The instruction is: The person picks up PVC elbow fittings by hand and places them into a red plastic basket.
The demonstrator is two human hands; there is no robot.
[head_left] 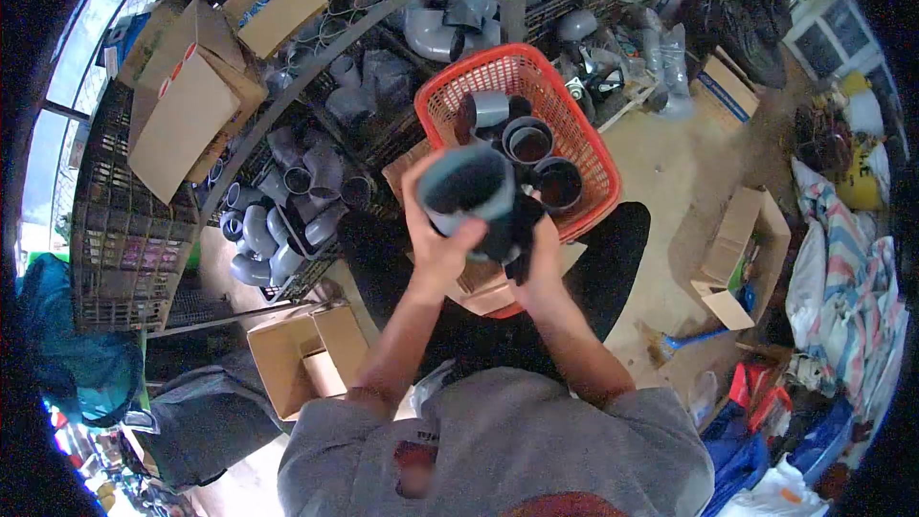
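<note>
My left hand (437,251) is wrapped around a grey plastic pipe fitting (469,193), its round open end tilted up towards me. In my right hand (545,254) is a black cloth (520,230), pressed against the fitting's right side; motion blurs it a little. Just beyond my hands, a red plastic basket (600,172) stands between my knees. Several more grey fittings (528,142) lie inside it. Under my hands, part of a cardboard piece (486,295) shows.
Black crates of grey pipe elbows (258,235) stand at the left and ahead, behind a curved metal bar (287,101). An opened cardboard box (287,364) is by my left side. Another box (732,258) sits on the floor at right, near striped sacks (833,258).
</note>
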